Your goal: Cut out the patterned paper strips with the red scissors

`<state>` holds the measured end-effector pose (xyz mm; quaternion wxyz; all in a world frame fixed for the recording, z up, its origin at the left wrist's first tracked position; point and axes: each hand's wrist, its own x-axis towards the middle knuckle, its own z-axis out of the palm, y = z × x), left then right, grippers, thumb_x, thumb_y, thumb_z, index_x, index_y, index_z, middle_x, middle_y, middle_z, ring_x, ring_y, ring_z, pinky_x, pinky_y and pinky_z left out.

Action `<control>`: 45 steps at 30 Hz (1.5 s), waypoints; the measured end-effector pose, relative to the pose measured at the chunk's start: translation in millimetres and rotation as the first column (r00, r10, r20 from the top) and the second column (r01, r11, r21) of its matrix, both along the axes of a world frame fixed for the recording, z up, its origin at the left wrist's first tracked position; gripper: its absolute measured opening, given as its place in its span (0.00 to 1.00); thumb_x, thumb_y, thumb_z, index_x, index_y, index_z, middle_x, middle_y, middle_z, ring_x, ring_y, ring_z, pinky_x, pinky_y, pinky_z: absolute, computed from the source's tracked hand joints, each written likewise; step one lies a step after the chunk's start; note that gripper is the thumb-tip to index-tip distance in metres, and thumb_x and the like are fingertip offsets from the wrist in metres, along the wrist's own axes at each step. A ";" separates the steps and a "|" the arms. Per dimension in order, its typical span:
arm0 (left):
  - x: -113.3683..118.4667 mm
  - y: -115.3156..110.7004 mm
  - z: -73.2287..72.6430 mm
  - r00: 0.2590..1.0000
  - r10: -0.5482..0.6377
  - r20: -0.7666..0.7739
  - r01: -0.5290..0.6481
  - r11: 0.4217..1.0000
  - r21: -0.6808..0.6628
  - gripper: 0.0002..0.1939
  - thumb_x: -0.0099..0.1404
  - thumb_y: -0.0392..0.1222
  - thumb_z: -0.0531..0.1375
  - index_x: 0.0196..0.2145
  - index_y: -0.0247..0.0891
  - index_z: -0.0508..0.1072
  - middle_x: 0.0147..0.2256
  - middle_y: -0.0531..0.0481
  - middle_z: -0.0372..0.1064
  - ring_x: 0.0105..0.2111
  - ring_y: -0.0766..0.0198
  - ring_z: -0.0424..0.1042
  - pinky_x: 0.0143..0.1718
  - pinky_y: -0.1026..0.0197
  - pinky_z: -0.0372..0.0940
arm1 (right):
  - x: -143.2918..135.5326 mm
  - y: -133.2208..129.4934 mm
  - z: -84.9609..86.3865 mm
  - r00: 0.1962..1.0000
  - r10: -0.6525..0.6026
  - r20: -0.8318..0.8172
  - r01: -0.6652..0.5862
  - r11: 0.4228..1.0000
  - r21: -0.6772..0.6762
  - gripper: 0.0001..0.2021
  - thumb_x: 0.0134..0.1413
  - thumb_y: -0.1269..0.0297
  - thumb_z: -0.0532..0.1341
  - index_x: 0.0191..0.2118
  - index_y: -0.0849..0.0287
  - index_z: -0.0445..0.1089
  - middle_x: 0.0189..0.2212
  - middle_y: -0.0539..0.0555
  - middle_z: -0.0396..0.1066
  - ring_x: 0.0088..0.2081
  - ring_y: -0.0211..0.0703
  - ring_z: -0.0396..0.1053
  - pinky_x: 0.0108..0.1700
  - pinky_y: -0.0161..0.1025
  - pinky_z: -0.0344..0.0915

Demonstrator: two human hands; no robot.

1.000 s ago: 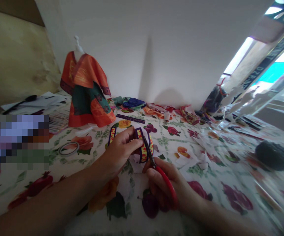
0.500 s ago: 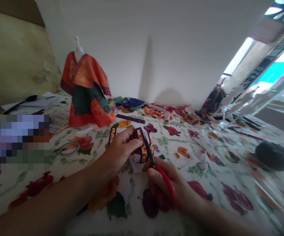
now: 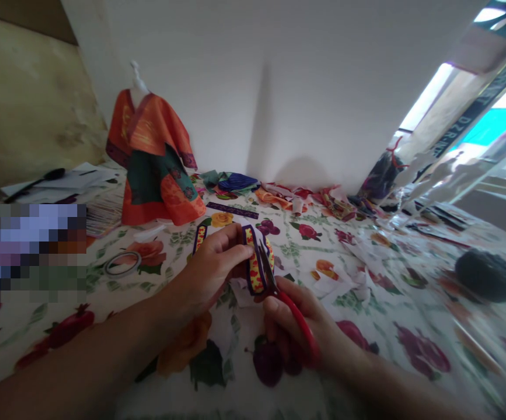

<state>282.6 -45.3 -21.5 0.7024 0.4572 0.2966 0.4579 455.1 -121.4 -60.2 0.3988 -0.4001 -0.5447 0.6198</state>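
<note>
Near the middle, my left hand (image 3: 217, 259) pinches a patterned strip (image 3: 255, 265), yellow and red with dark purple borders. Part of the same kind of strip shows to the left of that hand. My right hand (image 3: 294, 315) is closed round the red handles of a pair of scissors (image 3: 299, 324). The blades point up and lie along the right border of the strip, close together. White paper shows under the strip. Some of the strip is hidden behind my left fingers.
A doll in an orange and green robe (image 3: 147, 157) stands at the back left. A roll of tape (image 3: 122, 263) lies left of my hands. Fabric scraps (image 3: 279, 195) line the wall. A dark bundle (image 3: 489, 277) and white figures (image 3: 440, 172) are at the right.
The held strip has turned slightly and shows straighter, its lower end a little lower. The scissor blades look closer together. The right hand has shifted very slightly.
</note>
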 end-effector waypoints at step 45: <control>-3.7 6.5 -0.8 0.997 0.044 -0.067 -0.049 0.996 -0.073 0.04 0.62 0.39 0.67 0.35 0.37 0.77 0.26 0.50 0.77 0.22 0.61 0.76 0.23 0.62 0.72 | 8.7 1.5 0.4 0.998 0.041 0.042 -0.039 0.999 -0.030 0.26 0.66 0.38 0.66 0.42 0.59 0.66 0.24 0.48 0.71 0.16 0.32 0.64 0.15 0.25 0.59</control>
